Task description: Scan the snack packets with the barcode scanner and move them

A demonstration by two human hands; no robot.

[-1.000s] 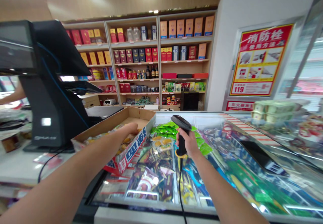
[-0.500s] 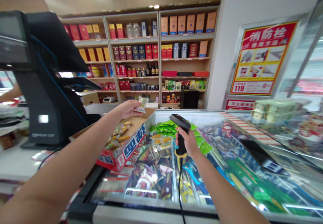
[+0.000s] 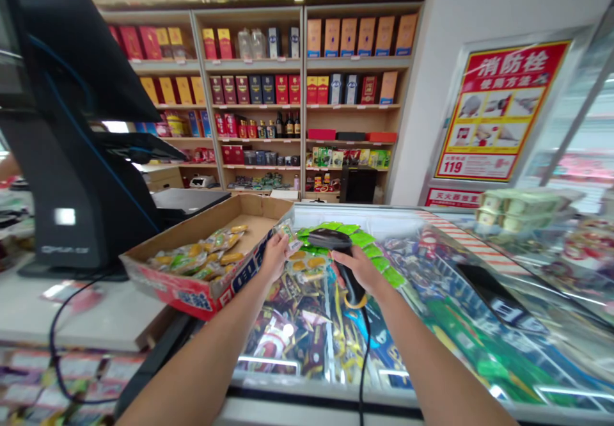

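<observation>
My left hand pinches a small clear snack packet and holds it up over the glass lid of a chest freezer. My right hand grips a black barcode scanner with a yellow ring at its handle; the scanner head is tipped toward the packet, a few centimetres from it. Left of both hands lies an open cardboard box with several more yellow and green snack packets in it.
A black checkout terminal on a stand fills the left, on a white counter. The scanner cable hangs toward me. Shelves of boxed goods line the back wall. A red poster hangs at right, stacked packs below it.
My left hand lifted a packet out of the box and carried it right to the scanner. My right hand tilted the scanner head down toward the packet.
</observation>
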